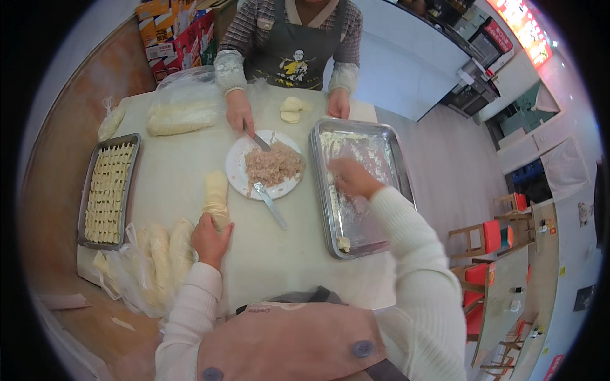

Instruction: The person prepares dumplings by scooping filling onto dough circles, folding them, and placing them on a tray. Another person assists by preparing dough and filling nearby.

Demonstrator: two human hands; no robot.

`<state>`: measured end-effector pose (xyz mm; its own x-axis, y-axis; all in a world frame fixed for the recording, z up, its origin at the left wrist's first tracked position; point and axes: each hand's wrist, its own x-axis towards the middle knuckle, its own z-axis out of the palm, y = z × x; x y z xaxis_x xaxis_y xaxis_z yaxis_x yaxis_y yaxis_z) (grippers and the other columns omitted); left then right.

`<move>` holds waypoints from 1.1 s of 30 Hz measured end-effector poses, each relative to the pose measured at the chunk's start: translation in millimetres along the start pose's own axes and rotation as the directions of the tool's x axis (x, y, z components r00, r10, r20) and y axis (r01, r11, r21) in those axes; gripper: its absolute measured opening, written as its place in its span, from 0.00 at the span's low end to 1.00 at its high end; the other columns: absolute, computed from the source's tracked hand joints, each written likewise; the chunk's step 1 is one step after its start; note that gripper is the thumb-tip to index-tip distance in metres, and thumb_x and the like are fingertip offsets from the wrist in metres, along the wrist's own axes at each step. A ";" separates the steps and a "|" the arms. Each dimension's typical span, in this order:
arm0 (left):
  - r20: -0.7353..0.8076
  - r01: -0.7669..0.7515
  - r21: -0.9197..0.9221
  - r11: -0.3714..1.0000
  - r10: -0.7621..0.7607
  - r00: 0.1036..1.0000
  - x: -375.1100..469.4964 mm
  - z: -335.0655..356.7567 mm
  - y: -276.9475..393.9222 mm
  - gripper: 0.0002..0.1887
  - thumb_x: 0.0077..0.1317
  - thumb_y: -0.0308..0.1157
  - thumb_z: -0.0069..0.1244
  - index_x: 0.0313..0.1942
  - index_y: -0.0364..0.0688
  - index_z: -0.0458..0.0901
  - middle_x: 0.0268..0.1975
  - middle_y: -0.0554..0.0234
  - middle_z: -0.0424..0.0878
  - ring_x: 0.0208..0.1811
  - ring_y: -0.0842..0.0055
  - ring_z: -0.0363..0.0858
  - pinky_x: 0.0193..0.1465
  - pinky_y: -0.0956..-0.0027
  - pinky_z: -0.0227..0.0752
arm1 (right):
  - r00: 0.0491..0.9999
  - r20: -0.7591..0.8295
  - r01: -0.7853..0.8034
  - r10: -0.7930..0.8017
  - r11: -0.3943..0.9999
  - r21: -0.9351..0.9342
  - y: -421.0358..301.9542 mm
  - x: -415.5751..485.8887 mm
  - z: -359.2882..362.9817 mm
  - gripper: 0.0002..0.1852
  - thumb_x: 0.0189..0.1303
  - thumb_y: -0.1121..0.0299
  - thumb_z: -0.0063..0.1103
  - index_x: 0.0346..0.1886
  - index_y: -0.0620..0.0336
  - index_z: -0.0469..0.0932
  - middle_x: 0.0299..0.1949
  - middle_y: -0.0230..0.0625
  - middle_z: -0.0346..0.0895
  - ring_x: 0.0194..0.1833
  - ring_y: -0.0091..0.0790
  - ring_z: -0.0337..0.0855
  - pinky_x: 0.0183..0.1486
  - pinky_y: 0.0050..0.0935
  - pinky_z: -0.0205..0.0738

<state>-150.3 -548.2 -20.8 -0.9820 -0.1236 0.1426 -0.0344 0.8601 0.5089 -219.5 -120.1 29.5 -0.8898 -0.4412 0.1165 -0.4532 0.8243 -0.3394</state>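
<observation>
My left hand (212, 242) grips the near end of a stack of round dough wrappers (216, 186) lying on the table. My right hand (350, 175) is over a floured metal tray (329, 224); motion blurs its fingers, so I cannot tell whether they hold anything. One small folded dumpling (343, 244) sits in the tray's near left corner. Between my hands, farther off, a white plate (235, 164) carries minced filling (271, 166). A flat metal spreader (270, 205) leans on its near rim, handle on the table.
Opposite, a co-worker's hand (239, 114) holds another spreader (259, 142) at the filling; their other hand (339, 103) is at the tray's far edge. Bagged wrapper stacks (159, 257) lie left of my left hand. A tray of dumplings (108, 190) stands far left, near a large bag (183, 114).
</observation>
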 end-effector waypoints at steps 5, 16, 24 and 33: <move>-0.057 -0.065 0.051 0.997 0.068 0.996 0.0 5.8 3.1 0.23 0.47 0.44 0.67 0.32 0.43 0.72 0.30 0.60 0.75 0.32 0.59 0.76 0.34 0.56 0.69 | 0.945 0.326 0.009 -0.038 0.996 0.088 -33.7 -114.1 -46.0 0.16 0.57 0.65 0.56 0.48 0.59 0.78 0.50 0.47 0.76 0.54 0.53 0.74 0.58 0.46 0.67; -0.194 -0.194 0.081 0.978 0.207 0.959 11.8 27.3 5.3 0.11 0.53 0.35 0.58 0.30 0.42 0.74 0.27 0.57 0.75 0.30 0.59 0.76 0.33 0.55 0.69 | 0.797 -0.280 -0.598 0.536 0.764 -0.240 31.6 13.0 -7.5 0.22 0.57 0.63 0.56 0.55 0.59 0.74 0.55 0.48 0.73 0.55 0.51 0.73 0.59 0.46 0.65; -0.102 -0.048 -0.203 0.978 0.027 0.994 0.9 22.7 1.7 0.12 0.50 0.33 0.60 0.29 0.42 0.73 0.26 0.58 0.74 0.28 0.60 0.74 0.32 0.57 0.66 | 0.958 -0.252 0.105 -0.137 0.985 -0.134 6.3 6.5 -0.3 0.21 0.59 0.59 0.55 0.54 0.55 0.77 0.54 0.49 0.75 0.56 0.49 0.73 0.59 0.48 0.64; -0.136 -0.177 0.006 0.984 0.176 0.975 6.0 19.5 6.3 0.14 0.49 0.33 0.60 0.31 0.41 0.73 0.30 0.57 0.75 0.34 0.59 0.74 0.39 0.56 0.65 | 0.900 -0.355 -0.327 0.253 0.930 -0.168 50.4 -1.8 5.5 0.25 0.56 0.57 0.60 0.55 0.59 0.76 0.53 0.54 0.75 0.56 0.55 0.72 0.61 0.50 0.64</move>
<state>-160.0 -533.9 -33.3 -0.9381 -0.0362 0.3444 0.1392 0.8713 0.4707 -240.4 -79.7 7.0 -0.9345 -0.0631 0.3503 -0.1394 0.9704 -0.1971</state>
